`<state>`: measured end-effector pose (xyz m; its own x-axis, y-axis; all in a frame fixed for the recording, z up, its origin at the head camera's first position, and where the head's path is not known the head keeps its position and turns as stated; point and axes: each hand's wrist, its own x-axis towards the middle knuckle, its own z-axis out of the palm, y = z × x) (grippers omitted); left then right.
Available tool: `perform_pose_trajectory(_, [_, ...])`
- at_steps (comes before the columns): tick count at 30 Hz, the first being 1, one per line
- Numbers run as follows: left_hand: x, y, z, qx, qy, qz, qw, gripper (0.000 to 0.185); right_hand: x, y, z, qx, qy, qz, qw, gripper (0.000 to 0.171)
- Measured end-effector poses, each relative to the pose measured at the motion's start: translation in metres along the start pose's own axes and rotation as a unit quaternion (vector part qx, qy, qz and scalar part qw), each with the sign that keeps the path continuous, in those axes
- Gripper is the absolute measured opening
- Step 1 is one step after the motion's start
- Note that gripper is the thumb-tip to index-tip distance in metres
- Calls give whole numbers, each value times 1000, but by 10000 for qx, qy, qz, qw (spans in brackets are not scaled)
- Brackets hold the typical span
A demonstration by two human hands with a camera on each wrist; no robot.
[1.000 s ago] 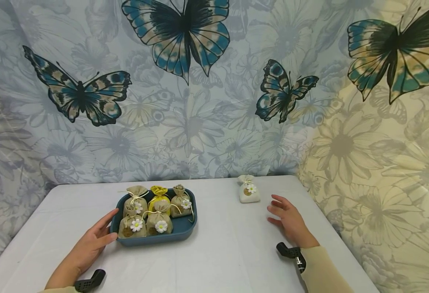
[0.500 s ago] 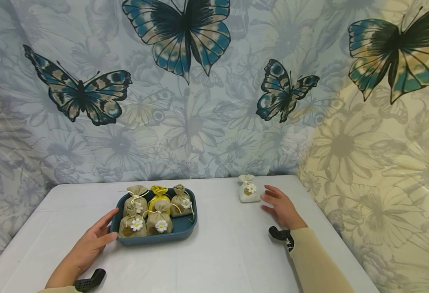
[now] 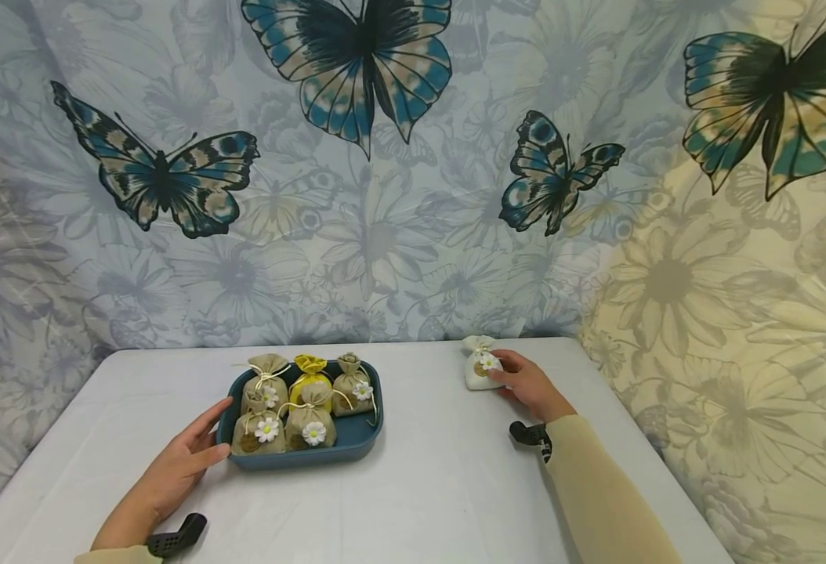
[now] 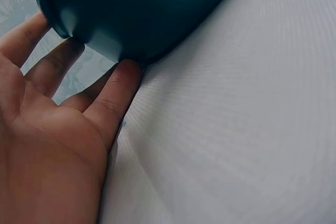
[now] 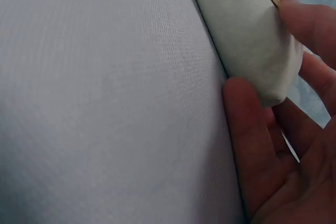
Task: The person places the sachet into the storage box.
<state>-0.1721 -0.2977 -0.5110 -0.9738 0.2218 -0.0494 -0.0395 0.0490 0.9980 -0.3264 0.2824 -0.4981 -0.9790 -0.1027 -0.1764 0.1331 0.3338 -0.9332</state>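
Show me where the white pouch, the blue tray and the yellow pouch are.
white pouch (image 3: 479, 374): head view, on its lower cloth body beside the right hand (image 3: 528, 387).
blue tray (image 3: 356, 440): head view, on its bare front right corner.
yellow pouch (image 3: 309, 365): head view, on its gathered top.

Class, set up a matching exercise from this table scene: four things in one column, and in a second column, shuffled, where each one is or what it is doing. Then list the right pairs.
Things:
1. white pouch
2. yellow pouch
3. left hand
4. blue tray

Places or states:
A. flat against the tray's side
B. on the table, holding five pouches
C. in the tray's back row
D. in the right hand's fingers

Pairs: 1-D, 2-C, 3-A, 4-B
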Motion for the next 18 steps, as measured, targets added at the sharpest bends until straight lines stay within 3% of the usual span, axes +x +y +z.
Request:
perform_pose_trajectory(11, [-2,5,3,-109,39,-58,9999,78,-4,2,2,-252,-32,-46,9997,63])
perform_pose_trajectory(18, [-1,4,3,-72,27,-17,10000,77,-8,1,6,-397,132,-78,9991,52])
